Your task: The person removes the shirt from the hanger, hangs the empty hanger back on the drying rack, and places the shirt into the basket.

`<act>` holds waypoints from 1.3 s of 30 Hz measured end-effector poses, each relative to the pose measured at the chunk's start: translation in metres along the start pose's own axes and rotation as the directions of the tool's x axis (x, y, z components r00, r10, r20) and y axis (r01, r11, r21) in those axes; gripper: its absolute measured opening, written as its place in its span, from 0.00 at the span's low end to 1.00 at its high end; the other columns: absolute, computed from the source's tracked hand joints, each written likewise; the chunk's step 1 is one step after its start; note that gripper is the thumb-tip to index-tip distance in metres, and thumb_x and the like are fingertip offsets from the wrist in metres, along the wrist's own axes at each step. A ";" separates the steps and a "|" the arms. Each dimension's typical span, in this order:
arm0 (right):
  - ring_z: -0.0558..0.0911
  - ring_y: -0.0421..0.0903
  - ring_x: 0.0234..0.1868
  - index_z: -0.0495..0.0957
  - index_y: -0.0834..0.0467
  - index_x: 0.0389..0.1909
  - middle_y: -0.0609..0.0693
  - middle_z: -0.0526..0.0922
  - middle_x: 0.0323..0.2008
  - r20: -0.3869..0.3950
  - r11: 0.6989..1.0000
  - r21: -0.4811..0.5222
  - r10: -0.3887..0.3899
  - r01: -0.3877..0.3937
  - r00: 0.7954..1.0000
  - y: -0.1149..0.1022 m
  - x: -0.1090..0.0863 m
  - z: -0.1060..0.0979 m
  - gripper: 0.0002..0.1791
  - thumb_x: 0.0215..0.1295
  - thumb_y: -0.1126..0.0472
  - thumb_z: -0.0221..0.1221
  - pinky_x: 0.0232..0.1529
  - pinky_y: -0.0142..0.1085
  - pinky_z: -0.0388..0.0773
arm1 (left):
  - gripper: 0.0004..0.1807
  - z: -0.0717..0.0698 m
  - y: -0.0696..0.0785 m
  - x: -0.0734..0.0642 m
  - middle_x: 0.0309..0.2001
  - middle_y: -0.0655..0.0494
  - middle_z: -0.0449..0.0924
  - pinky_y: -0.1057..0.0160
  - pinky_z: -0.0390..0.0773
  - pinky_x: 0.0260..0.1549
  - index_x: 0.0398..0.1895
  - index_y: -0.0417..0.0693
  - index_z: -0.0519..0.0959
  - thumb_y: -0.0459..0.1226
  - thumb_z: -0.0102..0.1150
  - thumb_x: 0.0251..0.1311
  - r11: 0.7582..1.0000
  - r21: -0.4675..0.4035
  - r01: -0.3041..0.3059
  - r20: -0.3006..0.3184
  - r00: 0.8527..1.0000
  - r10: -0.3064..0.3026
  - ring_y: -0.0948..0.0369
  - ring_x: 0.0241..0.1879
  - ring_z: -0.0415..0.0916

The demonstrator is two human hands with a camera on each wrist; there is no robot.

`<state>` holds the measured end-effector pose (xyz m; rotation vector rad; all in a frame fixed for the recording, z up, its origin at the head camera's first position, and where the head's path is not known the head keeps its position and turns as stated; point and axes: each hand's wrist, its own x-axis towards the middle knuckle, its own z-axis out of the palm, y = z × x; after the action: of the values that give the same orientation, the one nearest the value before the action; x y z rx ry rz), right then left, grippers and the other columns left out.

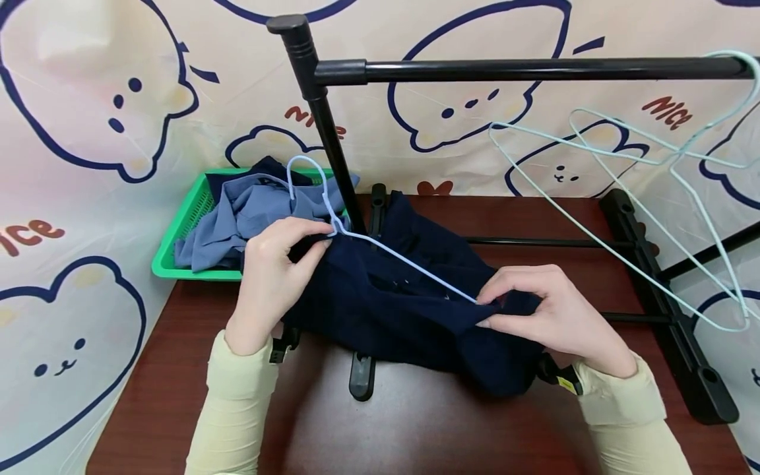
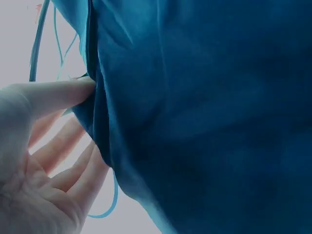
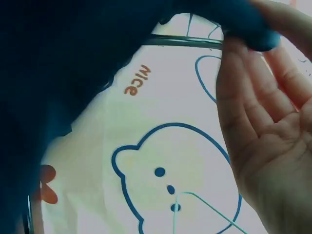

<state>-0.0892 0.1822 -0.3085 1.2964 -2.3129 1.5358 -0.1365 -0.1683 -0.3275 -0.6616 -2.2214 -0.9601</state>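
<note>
A dark navy garment (image 1: 392, 310) hangs between my two hands above the table; its exact kind cannot be told. A light blue clothes hanger (image 1: 410, 262) runs along its upper opening, with the hook standing up on the left. Beside the base of that hook, my left hand (image 1: 273, 270) pinches the garment's edge between thumb and fingers. In the left wrist view the thumb presses on the cloth (image 2: 195, 107). My right hand (image 1: 546, 313) pinches the garment near the hanger's right end, which is hidden by cloth and fingers. The right wrist view shows cloth (image 3: 48, 58) bunched at the fingertips.
A green basket (image 1: 169, 260) with blue and navy clothes stands at the back left. A black rack (image 1: 475, 70) rises behind the garment, its feet on the brown table (image 1: 404, 435). Pale green hangers (image 1: 689, 148) hang from its bar at right. A printed curtain (image 1: 65, 369) surrounds the table.
</note>
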 end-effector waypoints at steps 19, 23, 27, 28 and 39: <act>0.80 0.48 0.43 0.83 0.57 0.43 0.51 0.82 0.42 -0.036 0.980 -0.065 0.186 -0.188 0.982 0.019 -0.005 0.000 0.20 0.45 0.73 0.70 0.43 0.36 0.75 | 0.11 -0.010 0.000 0.005 0.38 0.64 0.83 0.66 0.74 0.39 0.40 0.51 0.86 0.31 0.65 0.54 0.999 0.029 0.033 -0.114 0.993 -0.030 0.65 0.37 0.79; 0.80 0.50 0.41 0.80 0.61 0.46 0.54 0.81 0.44 -0.291 0.964 -0.110 0.200 -0.241 0.935 0.015 -0.001 -0.003 0.23 0.46 0.74 0.69 0.44 0.33 0.75 | 0.12 -0.006 0.003 0.003 0.39 0.64 0.83 0.65 0.75 0.38 0.41 0.51 0.85 0.31 0.65 0.54 1.000 0.017 0.011 -0.024 1.000 -0.010 0.67 0.39 0.79; 0.79 0.47 0.44 0.80 0.59 0.42 0.50 0.80 0.47 -0.497 0.934 -0.190 0.174 -0.302 0.850 0.023 0.002 -0.003 0.20 0.45 0.71 0.71 0.44 0.32 0.74 | 0.12 0.002 0.009 0.002 0.40 0.64 0.83 0.66 0.75 0.35 0.42 0.51 0.84 0.31 0.65 0.55 1.000 -0.030 0.004 0.054 0.999 -0.002 0.68 0.39 0.78; 0.78 0.47 0.47 0.78 0.60 0.41 0.49 0.80 0.48 -0.528 0.931 -0.201 0.160 -0.306 0.834 0.026 0.003 -0.003 0.20 0.44 0.70 0.72 0.46 0.32 0.73 | 0.12 0.004 0.010 0.002 0.40 0.63 0.83 0.65 0.75 0.34 0.42 0.50 0.84 0.31 0.65 0.55 0.999 -0.044 0.001 0.068 0.998 0.002 0.68 0.40 0.78; 0.80 0.42 0.42 0.81 0.52 0.47 0.42 0.82 0.45 -0.442 0.928 -0.273 0.112 -0.252 0.890 0.019 0.016 0.018 0.19 0.51 0.64 0.69 0.43 0.32 0.74 | 0.12 0.040 0.031 -0.003 0.42 0.66 0.81 0.68 0.71 0.25 0.45 0.56 0.83 0.36 0.62 0.58 0.995 -0.090 -0.035 0.256 0.965 0.057 0.72 0.27 0.72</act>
<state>-0.1059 0.1614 -0.3232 0.6079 -2.3130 1.2464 -0.1280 -0.1193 -0.3377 -0.9193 -2.3880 -0.9978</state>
